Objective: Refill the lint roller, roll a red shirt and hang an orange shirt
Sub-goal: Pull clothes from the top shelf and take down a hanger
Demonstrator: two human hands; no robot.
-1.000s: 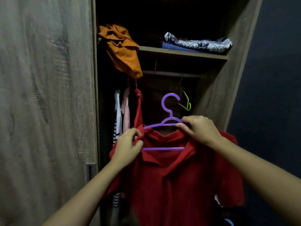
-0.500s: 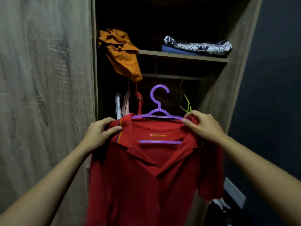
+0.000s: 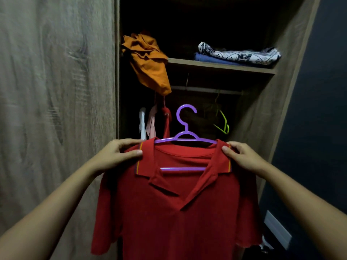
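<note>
A red polo shirt (image 3: 174, 212) hangs on a purple hanger (image 3: 185, 128) in front of the open wardrobe, its front facing me. My left hand (image 3: 117, 153) pinches the shirt's left shoulder by the collar. My right hand (image 3: 241, 156) grips the right shoulder the same way. The hanger's hook is free, below the rail (image 3: 206, 90). An orange shirt (image 3: 150, 61) lies crumpled on the shelf's left end, drooping over its edge. No lint roller shows.
The wardrobe's wooden door (image 3: 56, 109) fills the left. Folded patterned and blue clothes (image 3: 238, 55) sit on the shelf (image 3: 221, 66). Several garments (image 3: 150, 122) hang at the rail's left, and a green hanger (image 3: 223, 122) at its right. A dark wall is on the right.
I pulled the red shirt on its hanger out of the wardrobe toward me and spread it flat. My hands moved apart to the two shoulders.
</note>
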